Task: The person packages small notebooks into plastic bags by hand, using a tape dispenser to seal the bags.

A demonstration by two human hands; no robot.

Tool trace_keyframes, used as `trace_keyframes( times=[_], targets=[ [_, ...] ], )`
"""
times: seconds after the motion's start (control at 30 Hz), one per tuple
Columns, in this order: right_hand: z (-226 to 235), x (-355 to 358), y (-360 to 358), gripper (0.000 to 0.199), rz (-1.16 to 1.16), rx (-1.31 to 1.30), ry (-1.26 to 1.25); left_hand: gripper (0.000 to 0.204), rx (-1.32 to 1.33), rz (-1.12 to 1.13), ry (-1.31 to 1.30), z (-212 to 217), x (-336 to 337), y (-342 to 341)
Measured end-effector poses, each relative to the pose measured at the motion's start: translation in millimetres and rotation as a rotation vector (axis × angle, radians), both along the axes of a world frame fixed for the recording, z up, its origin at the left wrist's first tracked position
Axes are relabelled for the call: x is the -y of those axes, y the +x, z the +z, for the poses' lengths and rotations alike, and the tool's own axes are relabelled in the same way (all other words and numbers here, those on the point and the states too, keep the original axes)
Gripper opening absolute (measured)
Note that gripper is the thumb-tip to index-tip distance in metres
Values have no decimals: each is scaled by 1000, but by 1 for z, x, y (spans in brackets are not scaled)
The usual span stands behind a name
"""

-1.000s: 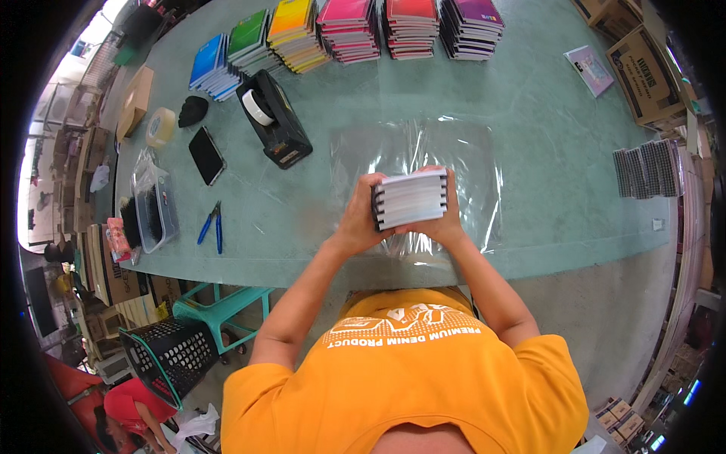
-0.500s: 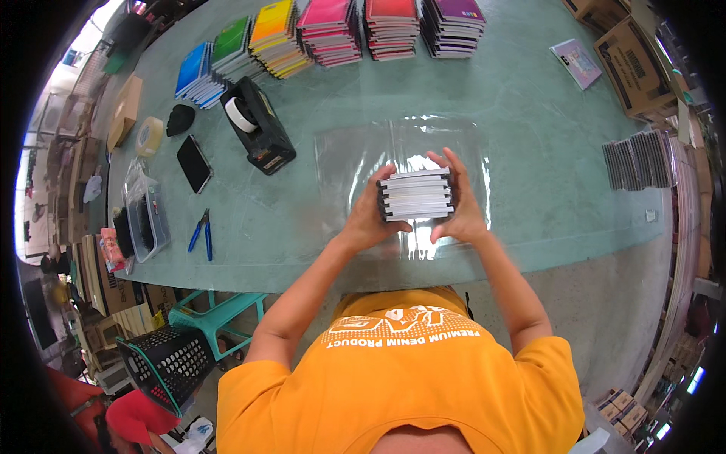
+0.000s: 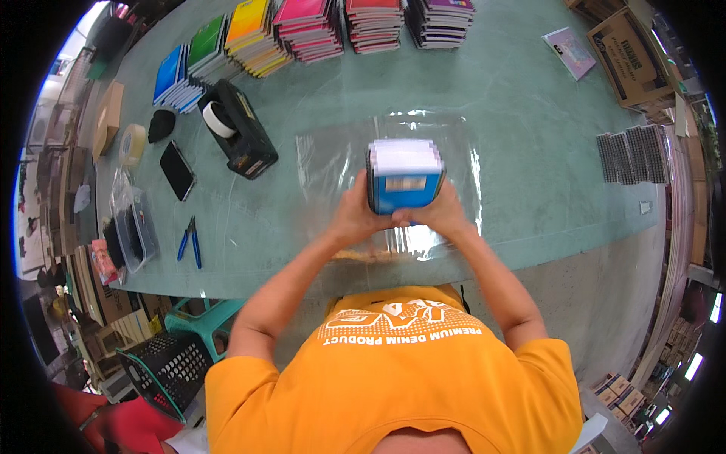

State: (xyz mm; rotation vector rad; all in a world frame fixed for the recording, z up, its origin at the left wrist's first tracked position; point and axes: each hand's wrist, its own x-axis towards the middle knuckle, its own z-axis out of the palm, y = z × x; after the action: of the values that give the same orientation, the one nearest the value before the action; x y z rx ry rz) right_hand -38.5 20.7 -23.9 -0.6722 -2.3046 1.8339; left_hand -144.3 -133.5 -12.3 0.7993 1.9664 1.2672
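Note:
Between my two hands is a stack of notebooks (image 3: 408, 185), a blue cover with a white label facing me and white page edges showing above it. My left hand (image 3: 360, 212) is wrapped round its left side, and my right hand (image 3: 448, 209) grips the right side. Both thumbs meet at the stack's near edge. Beneath lies a clear plastic sheet or bag (image 3: 325, 163), shiny and flat on the green table (image 3: 522, 151). Stacks of blue (image 3: 171, 74), green (image 3: 206, 41), yellow (image 3: 252, 26), pink (image 3: 308, 26), red (image 3: 374, 26) and purple notebooks (image 3: 442, 23) line the far side.
Left of my hands are a black tape dispenser (image 3: 242, 136), a phone (image 3: 178, 170), blue-handled pliers (image 3: 190, 244), a tape roll (image 3: 132, 144) and a clear plastic bin (image 3: 142, 231). On the right are a cardboard box (image 3: 629, 60), a lone notebook (image 3: 569, 53) and spiral-bound stacks (image 3: 634, 157).
The held stack has tipped, so its blue cover shows where page edges faced me before. My thumbs have come together at its near edge. The whole view has shifted slightly.

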Motion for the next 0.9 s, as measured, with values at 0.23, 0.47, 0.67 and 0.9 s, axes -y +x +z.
trace_keyframes(
  times=[0.23,0.47,0.67,0.9],
  targets=[
    [-11,-15,-18,91,208,507,299,75,717,-106,-139,12,-5,-29],
    [6,-10,-21,82,187,513,301,77,748,-82,-167,4,-3,-27],
    [6,-5,-18,78,142,514,363,82,372,-58,-367,12,-1,-23],
    [2,-11,-13,74,139,443,276,87,-36,-58,-406,1,7,-9]
  ],
)
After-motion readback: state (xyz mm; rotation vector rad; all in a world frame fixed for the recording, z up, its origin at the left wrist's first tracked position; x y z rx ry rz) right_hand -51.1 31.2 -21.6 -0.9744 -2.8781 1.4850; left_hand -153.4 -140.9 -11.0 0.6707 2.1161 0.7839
